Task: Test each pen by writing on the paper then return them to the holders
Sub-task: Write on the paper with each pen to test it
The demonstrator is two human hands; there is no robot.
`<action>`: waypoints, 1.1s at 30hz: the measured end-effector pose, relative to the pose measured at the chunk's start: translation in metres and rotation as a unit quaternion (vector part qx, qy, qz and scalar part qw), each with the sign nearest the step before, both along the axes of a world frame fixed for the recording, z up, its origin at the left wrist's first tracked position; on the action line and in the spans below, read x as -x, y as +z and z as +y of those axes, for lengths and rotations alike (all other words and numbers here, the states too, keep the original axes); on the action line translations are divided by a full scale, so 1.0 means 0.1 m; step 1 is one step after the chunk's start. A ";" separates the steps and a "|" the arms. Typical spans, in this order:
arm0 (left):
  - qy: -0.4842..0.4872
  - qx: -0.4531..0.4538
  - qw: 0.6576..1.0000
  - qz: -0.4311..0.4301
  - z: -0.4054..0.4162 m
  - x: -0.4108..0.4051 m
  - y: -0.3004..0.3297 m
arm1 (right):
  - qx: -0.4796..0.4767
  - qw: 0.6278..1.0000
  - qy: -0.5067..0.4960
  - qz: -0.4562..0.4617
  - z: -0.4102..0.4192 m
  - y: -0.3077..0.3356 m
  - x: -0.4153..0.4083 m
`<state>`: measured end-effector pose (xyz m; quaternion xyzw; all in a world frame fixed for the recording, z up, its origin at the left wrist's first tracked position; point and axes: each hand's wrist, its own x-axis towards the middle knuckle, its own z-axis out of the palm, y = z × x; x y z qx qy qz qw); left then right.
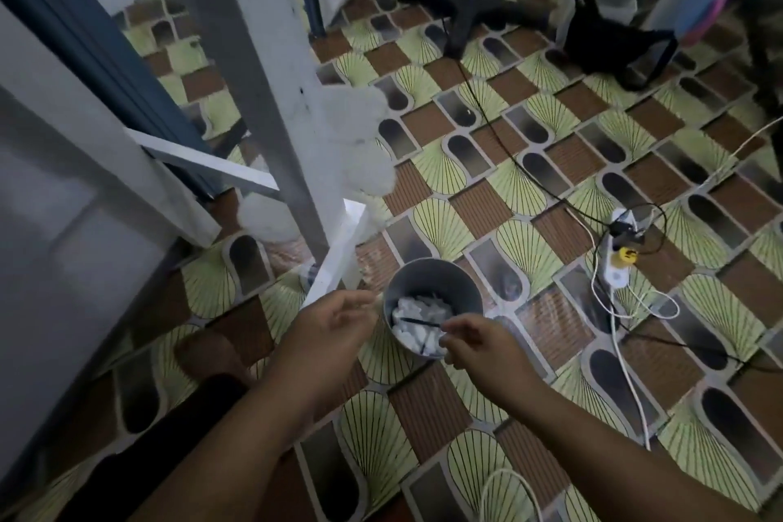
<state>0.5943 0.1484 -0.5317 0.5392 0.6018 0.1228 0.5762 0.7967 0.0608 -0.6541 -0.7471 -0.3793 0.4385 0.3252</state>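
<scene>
A grey round bin (432, 275) stands on the patterned floor below me, with crumpled white paper (417, 311) inside. My right hand (478, 341) hovers at the bin's near right rim and pinches a thin dark pen (419, 322) that points left over the paper. Another dark stick-like thing (425, 345) lies in the bin, too small to tell what it is. My left hand (334, 320) hangs beside the bin's left rim with fingers loosely curled, and seems to hold nothing. No pen holders or writing paper are in view.
A white table leg (262, 106) and crossbars (339, 250) rise just left of the bin. A power strip (619, 254) with white and black cables (627, 356) lies to the right. A black stand base (470, 0) and a black bag (614, 42) sit further back.
</scene>
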 end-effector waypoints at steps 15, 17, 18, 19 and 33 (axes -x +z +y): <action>0.054 -0.488 0.867 0.081 -1.10 1.14 3.04 | -0.520 0.828 0.183 0.105 0.00 3.84 1.54; 0.091 -0.521 0.842 0.108 -1.40 1.52 3.39 | -0.540 0.801 0.235 0.109 -0.12 4.16 1.91; 0.108 -0.531 0.831 0.129 -1.54 1.72 3.53 | -0.551 0.786 0.262 0.105 -0.18 4.29 2.10; 0.126 -0.535 0.822 0.147 -1.68 1.92 3.66 | -0.559 0.771 0.289 0.101 -0.24 4.41 2.31; 0.327 -0.466 0.748 0.340 -2.81 4.33 4.26 | -0.516 0.630 0.577 -0.054 -0.23 5.31 4.85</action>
